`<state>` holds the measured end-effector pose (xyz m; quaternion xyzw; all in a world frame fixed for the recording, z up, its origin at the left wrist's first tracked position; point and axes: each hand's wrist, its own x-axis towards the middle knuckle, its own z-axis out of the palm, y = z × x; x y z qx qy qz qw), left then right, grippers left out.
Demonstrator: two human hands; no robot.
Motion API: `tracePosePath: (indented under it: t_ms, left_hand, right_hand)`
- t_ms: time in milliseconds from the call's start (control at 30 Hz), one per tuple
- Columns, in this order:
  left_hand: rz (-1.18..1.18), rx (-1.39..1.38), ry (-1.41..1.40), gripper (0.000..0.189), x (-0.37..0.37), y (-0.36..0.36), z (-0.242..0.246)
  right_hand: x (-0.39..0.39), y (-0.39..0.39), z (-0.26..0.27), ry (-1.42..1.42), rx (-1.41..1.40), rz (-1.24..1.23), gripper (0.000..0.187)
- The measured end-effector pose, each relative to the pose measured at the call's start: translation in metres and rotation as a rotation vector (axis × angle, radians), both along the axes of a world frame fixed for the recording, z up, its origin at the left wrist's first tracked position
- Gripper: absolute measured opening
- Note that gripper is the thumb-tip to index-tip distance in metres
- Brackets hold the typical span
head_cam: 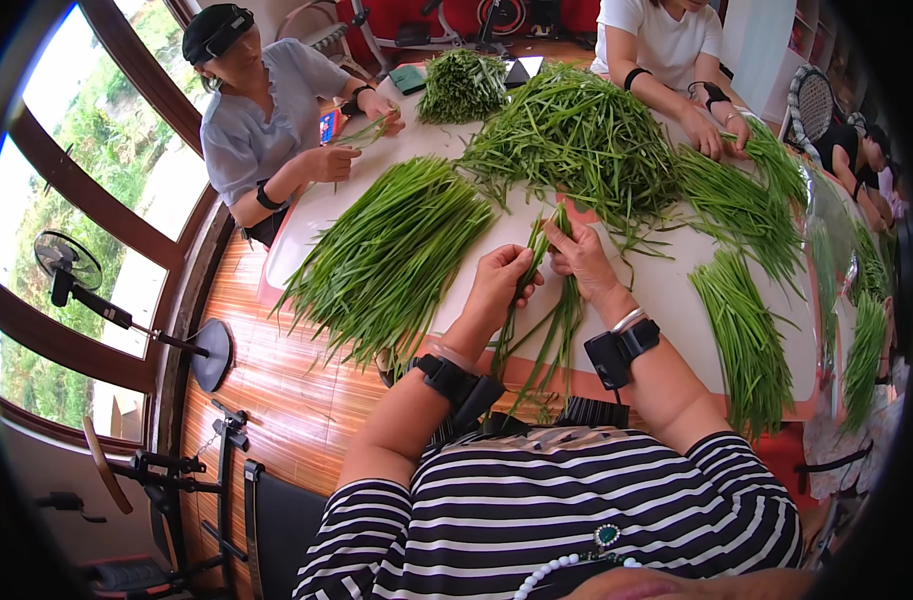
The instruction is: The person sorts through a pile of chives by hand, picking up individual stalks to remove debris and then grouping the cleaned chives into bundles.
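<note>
Over the near edge of the table, my left hand [506, 276] pinches several long green stalks, likely garlic chives [507, 330], whose ends hang down toward my lap. Close beside it, my right hand [582, 251] grips another small bunch of the same greens [565, 322]. The upper tips of both bunches stick out above my fingers, almost touching. Left of my hands lies a large, neatly aligned bundle of chives [396, 255]. Beyond them rises a loose, tangled heap of greens [576, 142]. To the right rests a smaller aligned bundle [745, 341].
Across the table [651, 300], one person [269, 127] holds a few stalks at the left; another person [666, 67] handles a bundle [749, 195] at the right. A stacked pile of greens [462, 86] sits at the back. A fan [70, 262] and exercise equipment [194, 480] stand left.
</note>
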<state>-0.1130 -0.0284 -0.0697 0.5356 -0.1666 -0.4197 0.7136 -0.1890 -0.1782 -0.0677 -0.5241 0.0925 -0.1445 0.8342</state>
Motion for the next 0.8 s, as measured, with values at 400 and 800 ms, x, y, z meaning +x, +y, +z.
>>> tracePosePath:
  t_ms: [400,800]
  left_hand:
    - [0.008,0.023,-0.092,0.02,-0.013,-0.006,0.003]
    - [0.024,0.012,-0.136,0.02,-0.015,-0.009,0.002]
  right_hand:
    - [-0.008,-0.001,-0.001,0.007,-0.082,-0.092,0.015]
    - [-0.009,-0.002,-0.002,-0.007,-0.197,-0.13,0.023]
